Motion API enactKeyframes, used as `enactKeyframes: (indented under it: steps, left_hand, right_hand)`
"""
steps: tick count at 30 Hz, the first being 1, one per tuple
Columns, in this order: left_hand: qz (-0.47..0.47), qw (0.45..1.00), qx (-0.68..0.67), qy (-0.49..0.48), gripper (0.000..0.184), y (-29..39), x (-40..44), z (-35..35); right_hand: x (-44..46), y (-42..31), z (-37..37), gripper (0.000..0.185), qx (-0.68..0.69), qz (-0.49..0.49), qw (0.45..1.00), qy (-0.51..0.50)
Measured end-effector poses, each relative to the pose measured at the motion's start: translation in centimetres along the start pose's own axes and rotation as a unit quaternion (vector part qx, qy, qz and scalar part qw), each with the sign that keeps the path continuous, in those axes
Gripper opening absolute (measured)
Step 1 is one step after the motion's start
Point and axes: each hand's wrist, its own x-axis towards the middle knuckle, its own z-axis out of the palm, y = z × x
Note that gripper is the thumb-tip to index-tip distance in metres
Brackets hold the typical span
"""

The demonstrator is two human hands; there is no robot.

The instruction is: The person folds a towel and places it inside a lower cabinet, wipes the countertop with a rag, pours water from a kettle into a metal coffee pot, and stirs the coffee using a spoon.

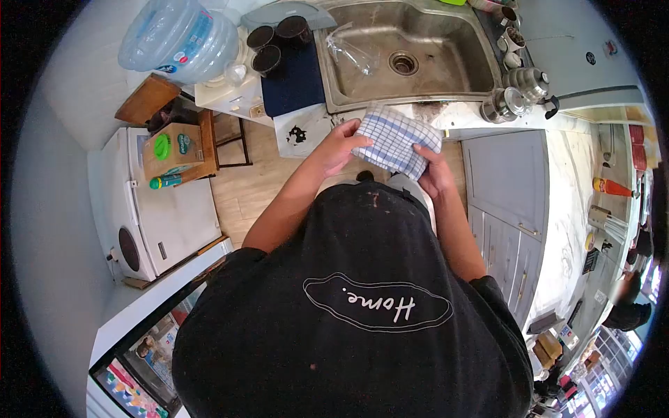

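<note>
A white cloth with a blue check pattern is stretched between my two hands, just in front of the sink's near edge. My left hand pinches its left side, thumb on top. On the right side, my right hand grips the lower corner, with the thumb over the cloth and the other fingers partly hidden beneath. Beyond the cloth lies the steel sink, with a clear plastic piece inside near its left wall.
Three dark round containers stand on a dark blue mat left of the sink. A big water bottle is farther left. Metal pots sit at the sink's right corner. Cabinets flank my right side.
</note>
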Motion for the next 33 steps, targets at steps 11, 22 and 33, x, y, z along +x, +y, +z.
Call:
enactKeyframes:
  steps: [11, 22, 33]
  left_hand:
    - [0.042, 0.993, 0.077, 0.079, 0.057, 1.8, 0.1, 1.0]
    - [-0.069, 0.997, 0.008, 0.028, 0.048, 3.1, 1.2, 0.5]
    - [-0.030, 0.997, -0.044, 0.064, 0.037, 2.2, 0.6, -0.5]
  right_hand:
    - [-1.4, -3.4, 2.6, 0.050, -0.018, -0.013, 1.000, -0.001]
    - [-1.7, -5.8, 3.1, 0.031, -0.199, -0.036, 0.979, -0.023]
    - [-2.4, -5.1, 4.5, 0.049, -0.036, -0.094, 0.993, -0.058]
